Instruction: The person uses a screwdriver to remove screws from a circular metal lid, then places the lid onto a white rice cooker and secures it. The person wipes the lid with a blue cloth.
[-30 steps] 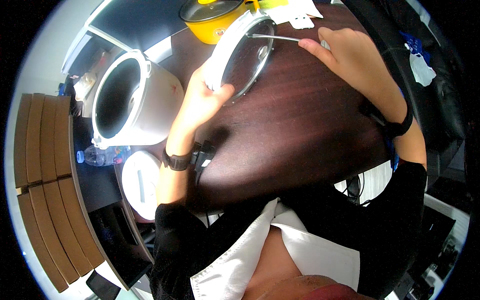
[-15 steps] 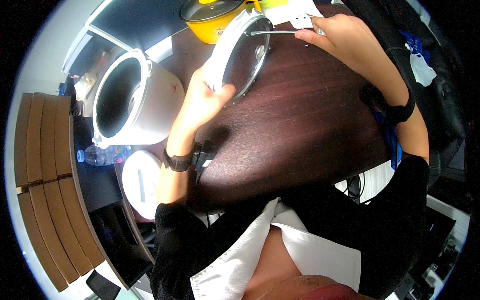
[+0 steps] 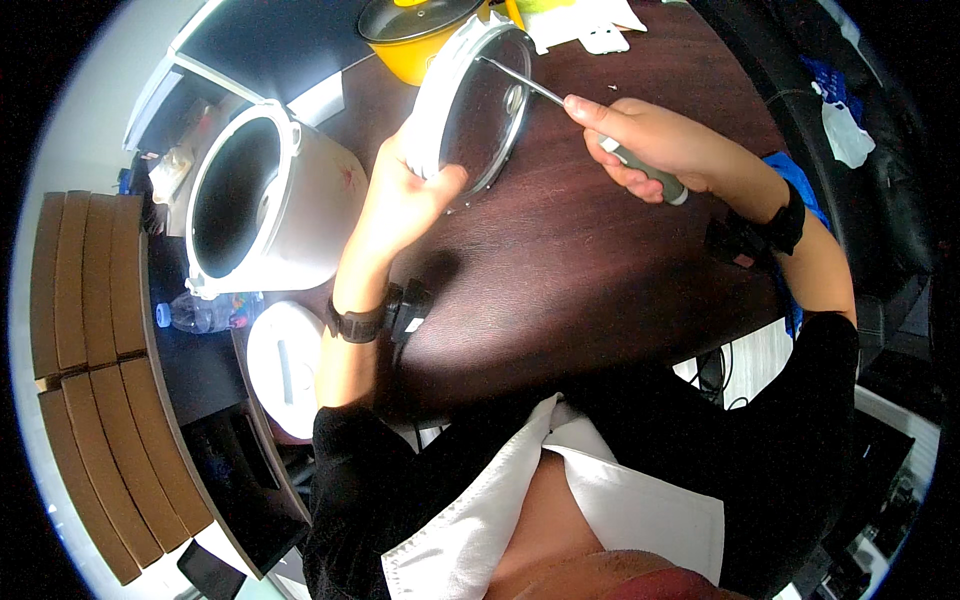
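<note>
My left hand (image 3: 405, 205) grips a round white appliance lid (image 3: 432, 115), thumb over its near edge. The lid is tilted up above the table, its dark glossy inner face turned to the right. Screws or small fittings dot its rim. In my right hand (image 3: 660, 140) is a screwdriver (image 3: 535, 85) with a grey-green handle, fingers wrapped round it. Its thin metal shaft points up and left, and the tip meets the lid's upper inner rim; whether it sits in a screw is too small to tell.
A white rice-cooker body (image 3: 320, 205) lies tilted at the left, its dark opening facing left. Beside it are a plastic bottle (image 3: 205, 312) and a white oval part (image 3: 280, 370). Behind the lid stands a yellow pot (image 3: 400, 60); white papers (image 3: 600, 35) lie at the far edge.
My right hand has come down and nearer, swinging the screwdriver from nearly level to a slant, so its handle now shows. My left hand and the lid have barely moved.
</note>
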The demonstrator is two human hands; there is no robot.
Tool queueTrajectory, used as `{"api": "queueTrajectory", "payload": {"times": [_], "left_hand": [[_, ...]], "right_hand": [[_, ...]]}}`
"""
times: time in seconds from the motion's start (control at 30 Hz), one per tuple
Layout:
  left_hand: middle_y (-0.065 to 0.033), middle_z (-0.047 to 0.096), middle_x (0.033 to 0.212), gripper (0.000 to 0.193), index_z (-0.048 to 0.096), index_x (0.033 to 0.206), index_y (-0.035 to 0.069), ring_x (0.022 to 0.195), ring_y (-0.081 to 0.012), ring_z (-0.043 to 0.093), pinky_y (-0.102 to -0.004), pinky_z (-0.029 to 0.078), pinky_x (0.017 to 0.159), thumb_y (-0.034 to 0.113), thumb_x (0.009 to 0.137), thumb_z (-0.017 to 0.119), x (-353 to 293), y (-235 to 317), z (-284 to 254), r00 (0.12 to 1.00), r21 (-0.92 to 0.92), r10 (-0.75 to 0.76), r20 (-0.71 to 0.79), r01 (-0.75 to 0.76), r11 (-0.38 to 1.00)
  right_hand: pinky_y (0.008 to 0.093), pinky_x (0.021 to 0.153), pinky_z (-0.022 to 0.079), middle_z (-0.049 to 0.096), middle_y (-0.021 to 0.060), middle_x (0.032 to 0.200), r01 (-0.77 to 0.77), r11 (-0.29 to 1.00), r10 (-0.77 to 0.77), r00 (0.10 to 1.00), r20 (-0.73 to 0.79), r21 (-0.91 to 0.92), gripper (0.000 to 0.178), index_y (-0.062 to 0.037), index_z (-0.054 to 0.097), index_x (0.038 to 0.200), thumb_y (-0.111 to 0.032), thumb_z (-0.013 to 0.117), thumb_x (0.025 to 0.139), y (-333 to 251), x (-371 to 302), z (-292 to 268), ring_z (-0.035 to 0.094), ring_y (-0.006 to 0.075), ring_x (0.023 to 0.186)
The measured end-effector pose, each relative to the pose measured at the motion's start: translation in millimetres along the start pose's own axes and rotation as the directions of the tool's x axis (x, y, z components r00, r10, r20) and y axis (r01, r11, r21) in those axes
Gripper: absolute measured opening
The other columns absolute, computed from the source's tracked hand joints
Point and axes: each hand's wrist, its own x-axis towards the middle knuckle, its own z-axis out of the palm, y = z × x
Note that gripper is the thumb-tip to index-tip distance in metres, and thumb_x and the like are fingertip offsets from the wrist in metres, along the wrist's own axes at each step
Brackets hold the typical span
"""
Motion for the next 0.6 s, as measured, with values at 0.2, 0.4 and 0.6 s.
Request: {"api": "queueTrajectory", "payload": {"times": [0.2, 0.4, 0.6], "left_hand": [[0.0024, 0.055, 0.086, 0.041, 0.055, 0.112, 0.001, 0.075, -0.0063, 0.049, -0.0223, 0.041, 0.069, -0.003, 0.071, 0.059, -0.2, -0.7, -8.6, 0.997, -0.006, -0.005, 0.076, 0.006, 1.000], [-0.0014, 0.061, 0.098, 0.053, 0.054, 0.123, -0.001, 0.085, -0.0098, 0.053, -0.0236, 0.044, 0.078, -0.001, 0.071, 0.057, -0.9, 0.1, -13.2, 0.988, 0.047, -0.104, 0.110, 0.100, 0.994], [-0.0011, 0.060, 0.098, 0.054, 0.054, 0.124, 0.000, 0.085, -0.0094, 0.052, -0.0242, 0.043, 0.078, -0.002, 0.070, 0.057, -1.1, -0.6, -11.6, 0.993, 0.033, -0.084, 0.088, 0.081, 0.996]], "right_hand": [[0.0228, 0.029, 0.031, 0.037, -0.0008, 0.041, -0.044, 0.996, 0.041, 0.998, -0.036, -0.076, 0.060, -0.0122, 0.044, 0.055, -0.056, 0.038, 0.096, -2.2, -11.2, -4.4, 0.038, 0.0079, 0.030], [0.0435, 0.050, 0.042, 0.052, 0.0192, 0.054, 0.046, 0.475, -0.662, 0.677, -0.322, -0.879, 0.056, -0.0019, 0.056, 0.059, -0.051, 0.057, 0.087, 7.2, -15.9, -15.9, 0.054, 0.0354, 0.049], [0.0450, 0.051, 0.045, 0.056, 0.0179, 0.056, -0.044, 0.315, -0.757, 0.590, -0.279, -0.948, 0.052, -0.0032, 0.061, 0.063, -0.050, 0.058, 0.086, 2.4, -19.1, -13.1, 0.060, 0.0355, 0.055]]}}
